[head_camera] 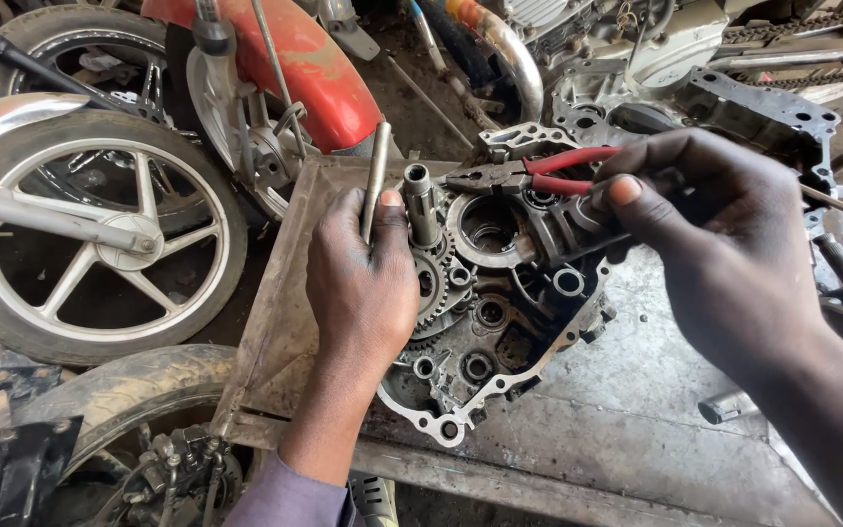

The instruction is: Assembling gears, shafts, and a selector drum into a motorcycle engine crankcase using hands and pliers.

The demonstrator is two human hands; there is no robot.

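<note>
Over a greasy engine case point(500, 332), the left hand point(363, 283) gripped a metal rod point(376, 181); the right hand point(724, 254) clasped red-handled pliers point(529, 176).

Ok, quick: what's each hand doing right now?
Left hand: closed on a thin metal rod, resting on the engine case.
Right hand: closed on red-handled pliers, nose over the case.

Red-handled pliers point(529, 176) level over greasy engine case point(500, 322).
</note>
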